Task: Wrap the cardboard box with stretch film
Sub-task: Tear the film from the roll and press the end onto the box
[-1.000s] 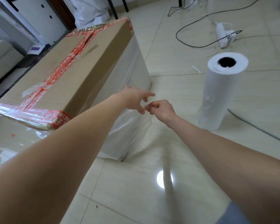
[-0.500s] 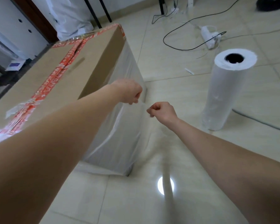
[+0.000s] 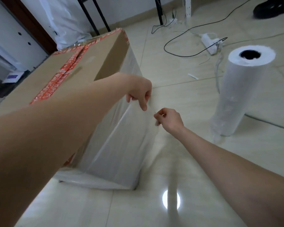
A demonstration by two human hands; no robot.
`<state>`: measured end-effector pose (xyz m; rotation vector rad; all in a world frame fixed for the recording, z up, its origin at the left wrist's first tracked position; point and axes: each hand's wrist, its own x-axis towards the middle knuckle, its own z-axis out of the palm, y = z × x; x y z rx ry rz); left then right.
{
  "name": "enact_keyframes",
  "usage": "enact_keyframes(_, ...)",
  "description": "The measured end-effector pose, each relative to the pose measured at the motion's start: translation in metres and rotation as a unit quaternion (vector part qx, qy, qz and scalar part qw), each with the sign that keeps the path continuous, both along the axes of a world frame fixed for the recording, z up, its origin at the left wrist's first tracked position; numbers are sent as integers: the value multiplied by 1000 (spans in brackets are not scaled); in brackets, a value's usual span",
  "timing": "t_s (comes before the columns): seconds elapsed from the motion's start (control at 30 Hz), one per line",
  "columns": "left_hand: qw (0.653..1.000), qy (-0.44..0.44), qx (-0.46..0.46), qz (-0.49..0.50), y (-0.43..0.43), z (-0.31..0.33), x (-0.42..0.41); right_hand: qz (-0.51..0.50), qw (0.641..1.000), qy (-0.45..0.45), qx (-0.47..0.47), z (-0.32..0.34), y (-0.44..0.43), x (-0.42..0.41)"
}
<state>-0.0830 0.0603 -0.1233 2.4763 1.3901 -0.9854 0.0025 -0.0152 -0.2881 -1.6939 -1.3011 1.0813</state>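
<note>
Cardboard box point(image 3: 82, 66): matte brown, red tape point(image 3: 62, 76) along top; on tiled floor point(image 3: 195, 95), ahead-left of hands, long axis running away. Stretch film point(image 3: 118, 153): clear, creased, clinging to box's right side. Left hand point(image 3: 140, 90): nearer, against that side, pinching film. Right hand point(image 3: 169, 118): just right of box, pinching same loose strand. Film roll point(image 3: 236, 92): white cylinder, upright, well right of box.

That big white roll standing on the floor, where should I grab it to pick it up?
Probably from above: the roll of stretch film stands upright with its hollow core open at the top, so fingers can hook inside. Its side is wide and smooth, so gripping there would need both hands.
</note>
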Motion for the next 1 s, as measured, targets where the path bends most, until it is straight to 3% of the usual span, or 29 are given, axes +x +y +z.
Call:
enact_keyframes(0.1,998,41,45,-6,-4,6,-1,-7,1000,-9,5,-5,-7,4)
enact_keyframes(0.27,965,106,205,-126,-18,-1,-23,-9,1000,26,6,-6,-7,11)
enact_keyframes(0.43,916,182,271,-233,-22,-5,-45,2,997,-67,-49,-16,-8,11)
enact_keyframes(0.6,880,254,293,-274,-19,-14,-44,-26,992,-103,-68,-22,-8,14)
enact_keyframes(1.0,874,259,302,-278,-12,-12,-47,-44,989,-120,-79,-21,-6,5)
